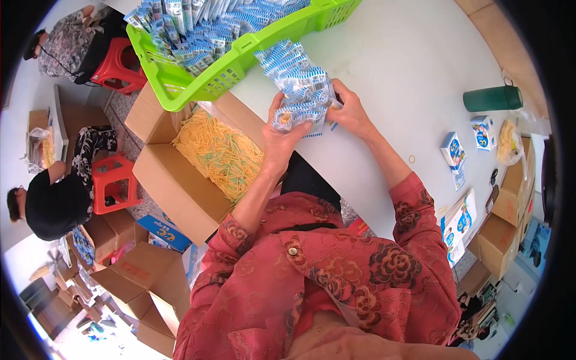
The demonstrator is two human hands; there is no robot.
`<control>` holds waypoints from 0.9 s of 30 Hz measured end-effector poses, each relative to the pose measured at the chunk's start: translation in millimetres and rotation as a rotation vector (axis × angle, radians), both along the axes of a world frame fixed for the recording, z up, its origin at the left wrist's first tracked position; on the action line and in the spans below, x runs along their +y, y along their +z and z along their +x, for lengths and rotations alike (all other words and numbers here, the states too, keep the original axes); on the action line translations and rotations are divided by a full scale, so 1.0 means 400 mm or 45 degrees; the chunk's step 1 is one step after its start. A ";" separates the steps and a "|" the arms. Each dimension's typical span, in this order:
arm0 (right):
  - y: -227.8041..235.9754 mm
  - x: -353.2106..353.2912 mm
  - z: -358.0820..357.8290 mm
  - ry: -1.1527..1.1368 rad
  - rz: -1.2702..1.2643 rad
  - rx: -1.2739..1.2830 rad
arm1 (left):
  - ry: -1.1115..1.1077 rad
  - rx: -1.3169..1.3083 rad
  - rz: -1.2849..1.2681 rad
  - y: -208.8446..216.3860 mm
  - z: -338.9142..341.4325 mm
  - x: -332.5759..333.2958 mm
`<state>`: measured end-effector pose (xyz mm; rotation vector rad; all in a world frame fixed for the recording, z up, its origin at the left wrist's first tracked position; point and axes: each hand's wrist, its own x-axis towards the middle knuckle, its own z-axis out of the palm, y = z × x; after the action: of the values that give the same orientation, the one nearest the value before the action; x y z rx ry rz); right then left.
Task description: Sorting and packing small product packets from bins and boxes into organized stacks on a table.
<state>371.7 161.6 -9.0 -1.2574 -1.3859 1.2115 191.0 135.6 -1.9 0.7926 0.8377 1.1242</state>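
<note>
My left hand (279, 138) and my right hand (354, 113) hold a bundle of small clear packets (305, 87) with blue-and-white striped edges. The left fingers are closed around the near left side of the bundle, thumb on top. From the right, my right hand grips its other side. The bundle lies over the white table (384, 72), its far end close to a bright green plastic basket (225, 69). Many similar packets (204, 30) fill that basket. Left of my hands, an open cardboard box (174, 186) holds loose yellow and green sticks (219, 153).
On the table's right are a dark green bottle (492, 99), small blue-and-white boxes (454, 151) and a rubber band (412, 159). Cardboard boxes (501, 231) stand at the right edge. Two people sit on red stools (114, 183) at the left.
</note>
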 end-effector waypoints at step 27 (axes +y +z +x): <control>0.023 -0.058 0.003 -0.142 -0.160 0.625 | -0.021 0.726 1.182 0.092 0.060 0.021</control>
<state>373.0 138.2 0.2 -1.0131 -0.8832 1.4278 215.0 143.9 34.7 1.9506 0.7392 1.2880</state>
